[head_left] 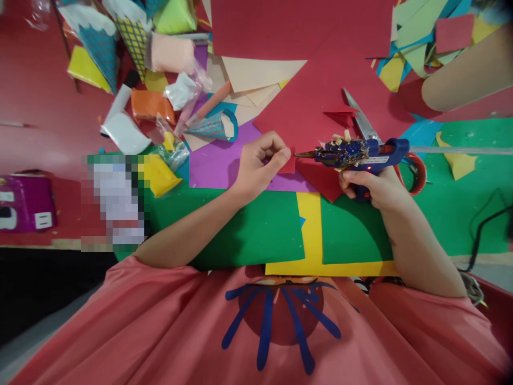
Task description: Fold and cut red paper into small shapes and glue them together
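Note:
My right hand (371, 187) is wrapped round the handle of a blue hot glue gun (360, 155), crusted with dried glue along its barrel and showing a small red light. Its nozzle points left, close to a small red paper piece (287, 164). That piece is pinched between the thumb and fingers of my left hand (262, 166); whether the nozzle touches it I cannot tell. Behind the gun lie scissors (363, 117) with red handles, and a folded red paper shape (340, 112). A clear glue stick (460, 151) extends from the gun's back.
Purple sheet (216, 166), green sheets (240, 230) and red sheets (296, 101) cover the work surface. Packets of clay, such as an orange one (152, 106), and paper cones (96, 48) lie at the left. A cardboard tube (465, 72) and paper scraps (417, 32) occupy the right back.

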The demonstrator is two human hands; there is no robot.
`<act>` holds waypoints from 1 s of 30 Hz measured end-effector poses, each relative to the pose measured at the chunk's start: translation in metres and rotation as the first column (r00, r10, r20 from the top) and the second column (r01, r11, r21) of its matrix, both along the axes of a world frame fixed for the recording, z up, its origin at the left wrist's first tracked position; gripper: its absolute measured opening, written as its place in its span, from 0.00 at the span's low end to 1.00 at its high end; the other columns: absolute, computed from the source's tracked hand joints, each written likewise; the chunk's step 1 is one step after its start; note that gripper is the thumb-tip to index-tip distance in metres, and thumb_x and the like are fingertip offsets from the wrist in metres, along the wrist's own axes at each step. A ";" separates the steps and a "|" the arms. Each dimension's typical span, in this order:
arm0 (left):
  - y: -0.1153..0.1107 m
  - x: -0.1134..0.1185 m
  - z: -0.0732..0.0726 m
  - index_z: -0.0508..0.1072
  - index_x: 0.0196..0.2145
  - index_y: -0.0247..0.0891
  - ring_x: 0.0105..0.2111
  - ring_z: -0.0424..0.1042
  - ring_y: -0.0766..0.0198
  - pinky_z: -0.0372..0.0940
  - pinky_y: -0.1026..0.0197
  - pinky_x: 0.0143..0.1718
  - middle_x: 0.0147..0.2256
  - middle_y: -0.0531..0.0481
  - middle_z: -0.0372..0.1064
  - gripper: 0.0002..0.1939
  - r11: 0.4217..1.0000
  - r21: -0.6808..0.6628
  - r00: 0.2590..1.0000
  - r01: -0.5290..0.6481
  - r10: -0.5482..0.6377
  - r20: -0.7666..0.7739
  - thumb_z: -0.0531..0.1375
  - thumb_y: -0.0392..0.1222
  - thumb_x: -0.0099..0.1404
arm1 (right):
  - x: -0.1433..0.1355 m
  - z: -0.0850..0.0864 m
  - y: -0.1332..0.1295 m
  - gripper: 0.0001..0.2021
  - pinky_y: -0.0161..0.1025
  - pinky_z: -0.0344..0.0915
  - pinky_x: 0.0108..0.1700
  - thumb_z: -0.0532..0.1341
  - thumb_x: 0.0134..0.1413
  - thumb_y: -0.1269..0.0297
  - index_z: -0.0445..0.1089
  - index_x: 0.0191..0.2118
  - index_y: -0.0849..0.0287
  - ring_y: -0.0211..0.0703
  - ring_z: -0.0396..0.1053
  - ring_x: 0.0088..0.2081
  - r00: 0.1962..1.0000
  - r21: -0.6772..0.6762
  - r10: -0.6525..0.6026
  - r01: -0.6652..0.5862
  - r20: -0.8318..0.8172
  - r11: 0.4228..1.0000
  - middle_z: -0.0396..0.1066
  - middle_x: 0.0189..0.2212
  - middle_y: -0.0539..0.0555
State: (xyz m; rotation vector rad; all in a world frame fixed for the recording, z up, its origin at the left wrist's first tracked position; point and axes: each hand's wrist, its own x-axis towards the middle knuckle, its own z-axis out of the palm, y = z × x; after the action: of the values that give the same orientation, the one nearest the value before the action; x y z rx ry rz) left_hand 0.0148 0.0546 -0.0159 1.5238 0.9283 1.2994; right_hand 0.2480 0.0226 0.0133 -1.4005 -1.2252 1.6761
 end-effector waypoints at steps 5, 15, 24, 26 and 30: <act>0.000 0.000 0.000 0.63 0.20 0.36 0.16 0.48 0.78 0.41 0.69 0.16 0.16 0.58 0.52 0.22 1.000 -0.007 1.000 0.000 0.000 0.018 0.61 0.55 0.62 | 0.001 0.001 0.001 0.11 0.35 0.55 0.18 0.67 0.46 0.60 0.67 0.22 0.57 0.31 0.60 0.16 1.000 -0.006 0.012 -0.011 0.010 1.000 0.65 0.17 0.47; 0.000 0.000 -0.001 0.64 0.20 0.37 0.16 0.49 0.77 0.43 0.68 0.16 0.17 0.59 0.52 0.22 1.000 -0.028 0.999 -0.015 0.016 0.027 0.62 0.55 0.62 | 0.001 0.001 0.000 0.12 0.34 0.55 0.19 0.65 0.49 0.62 0.66 0.21 0.58 0.31 0.60 0.16 0.998 0.021 0.057 -0.058 0.020 0.998 0.64 0.16 0.47; 0.000 0.001 -0.001 0.63 0.20 0.37 0.16 0.48 0.78 0.42 0.68 0.16 0.17 0.59 0.53 0.21 0.999 0.030 0.999 -0.040 0.039 0.027 0.61 0.52 0.63 | 0.002 0.002 0.000 0.11 0.33 0.56 0.19 0.65 0.48 0.61 0.66 0.22 0.58 0.31 0.60 0.16 0.997 -0.005 0.057 -0.057 0.050 0.998 0.65 0.16 0.47; 0.000 0.000 -0.002 0.64 0.20 0.37 0.17 0.49 0.77 0.44 0.68 0.17 0.17 0.58 0.53 0.21 0.999 -0.009 0.999 -0.034 0.034 0.013 0.61 0.54 0.62 | 0.002 0.001 0.000 0.11 0.33 0.56 0.20 0.65 0.48 0.61 0.66 0.22 0.59 0.30 0.60 0.16 0.997 -0.003 0.056 -0.056 0.047 0.998 0.65 0.16 0.47; 0.000 -0.001 -0.003 0.65 0.20 0.38 0.17 0.49 0.76 0.46 0.67 0.18 0.18 0.58 0.52 0.21 0.998 -0.050 0.999 -0.025 0.027 0.027 0.61 0.56 0.61 | 0.002 0.002 0.000 0.12 0.33 0.56 0.19 0.66 0.48 0.60 0.66 0.21 0.58 0.31 0.60 0.16 0.997 0.001 0.059 -0.059 0.040 0.998 0.65 0.16 0.47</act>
State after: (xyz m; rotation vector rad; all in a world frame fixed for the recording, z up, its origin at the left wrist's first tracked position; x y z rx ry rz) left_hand 0.0137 0.0544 -0.0191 1.4564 0.9587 1.3032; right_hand 0.2501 0.0229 0.0150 -1.4159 -1.3020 1.6928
